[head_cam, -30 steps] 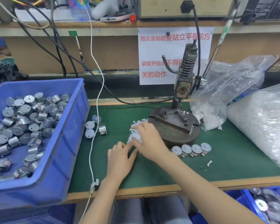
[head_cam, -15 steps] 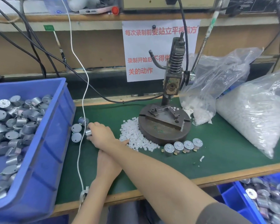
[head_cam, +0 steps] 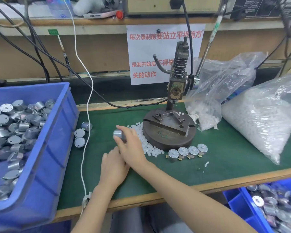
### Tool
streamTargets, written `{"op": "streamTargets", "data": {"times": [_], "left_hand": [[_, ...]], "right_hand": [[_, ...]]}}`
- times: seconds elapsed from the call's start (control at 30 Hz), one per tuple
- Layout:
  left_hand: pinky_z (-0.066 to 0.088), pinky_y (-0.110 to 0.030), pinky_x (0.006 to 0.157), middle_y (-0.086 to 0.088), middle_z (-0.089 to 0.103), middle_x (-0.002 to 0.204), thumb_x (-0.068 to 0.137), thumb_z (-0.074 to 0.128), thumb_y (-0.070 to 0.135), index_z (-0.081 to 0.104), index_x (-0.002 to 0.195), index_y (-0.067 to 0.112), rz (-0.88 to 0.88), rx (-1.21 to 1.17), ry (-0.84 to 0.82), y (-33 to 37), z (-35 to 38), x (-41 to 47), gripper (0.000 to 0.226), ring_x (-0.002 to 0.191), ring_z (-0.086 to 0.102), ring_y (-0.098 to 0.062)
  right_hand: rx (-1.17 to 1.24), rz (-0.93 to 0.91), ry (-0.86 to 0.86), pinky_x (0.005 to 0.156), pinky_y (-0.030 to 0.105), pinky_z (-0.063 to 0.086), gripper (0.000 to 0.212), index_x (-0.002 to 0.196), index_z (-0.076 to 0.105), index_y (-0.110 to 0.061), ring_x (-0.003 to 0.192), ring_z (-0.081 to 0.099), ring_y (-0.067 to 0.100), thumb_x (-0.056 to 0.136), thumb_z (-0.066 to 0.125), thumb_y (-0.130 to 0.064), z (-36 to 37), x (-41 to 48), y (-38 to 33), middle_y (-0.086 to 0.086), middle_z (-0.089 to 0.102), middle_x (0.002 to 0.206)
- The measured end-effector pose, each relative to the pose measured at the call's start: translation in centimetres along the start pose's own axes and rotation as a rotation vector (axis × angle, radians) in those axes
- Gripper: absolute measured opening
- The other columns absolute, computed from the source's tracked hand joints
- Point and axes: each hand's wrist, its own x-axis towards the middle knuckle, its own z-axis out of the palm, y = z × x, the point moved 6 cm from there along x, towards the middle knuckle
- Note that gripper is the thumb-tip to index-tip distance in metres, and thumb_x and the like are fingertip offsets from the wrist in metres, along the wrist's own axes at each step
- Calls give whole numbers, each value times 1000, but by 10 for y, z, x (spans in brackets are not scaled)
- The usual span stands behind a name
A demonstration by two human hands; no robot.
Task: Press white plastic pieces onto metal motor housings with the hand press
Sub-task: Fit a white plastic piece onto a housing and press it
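Since the motor housing (head_cam: 118,134) is looking rigid and slick, our right hand (head_cam: 133,147) is clasping its round sides. Our left hand (head_cam: 113,167) is hiding its fingers; we cannot tell its state.

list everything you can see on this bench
mat: 1, green, on bench
press: 1, dark metal, mat centre
white pieces: loose pile, white, left of press base
left bin: 1, blue, mat's left, holds motors
right bin: 1, blue, below bench edge, holds motors
held motor: 1, silver, in right hand
row motors: 4, silver, in front of press
loose motors: 3, silver, beside left bin
bags: 2, clear, right of press, hold white pieces
sign: 1, white with red text, behind press
right hand: grips held motor
left hand: on mat, fingertips hidden
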Motion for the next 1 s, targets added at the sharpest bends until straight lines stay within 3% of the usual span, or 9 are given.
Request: {"op": "streamTargets", "data": {"times": [0.1,0.2,0.3,0.37,0.47,0.67,1.0], "left_hand": [[39,-36,89,-3,54,109,95,39,38,51,127,23,111,-8,87,5,3,-2,37,102,48,-23],[44,-35,72,-5,56,89,93,49,34,60,120,22,171,-73,184,13,-7,-9,32,84,54,-26],[47,-34,56,-2,50,70,81,69,26,70,103,19,248,-104,305,22,-17,-16,23,64,53,-24],[49,-34,54,-2,50,69,75,77,21,72,98,17,276,-130,296,24,-19,-18,24,62,53,-24],[50,-33,55,-2,52,69,70,80,19,73,94,16,299,-132,297,26,-20,-21,26,62,54,-24],[49,-30,54,-2,54,69,68,81,19,69,79,14,302,-122,317,27,-20,-21,17,62,55,-23],[41,-25,49,1,51,66,68,81,18,66,70,15,323,-115,300,33,-21,-24,16,59,52,-18]], "right_hand": [[-34,3,34,88,14,36,35,129,50,-20,91,48,5,94,52,-19,-28,-24,18,-5,44,105],[-106,-36,68,77,8,36,37,132,48,-17,73,47,-3,95,52,-16,-50,-38,27,-4,43,102],[-186,-60,44,82,17,36,38,133,47,-12,85,50,4,95,49,-13,-60,-44,33,2,50,106],[-215,-45,53,89,21,35,36,131,49,-9,100,53,18,95,48,-11,-63,-46,37,8,54,110],[-240,-40,8,95,25,35,36,133,48,-8,108,51,22,97,45,-12,-58,-46,38,10,55,112],[-284,-30,-50,83,11,25,41,139,41,-12,107,49,18,99,42,-17,-52,-45,43,8,51,114],[-319,-75,-147,92,20,30,44,143,31,-10,106,47,21,100,38,-15,-44,-45,42,10,48,117]]}}
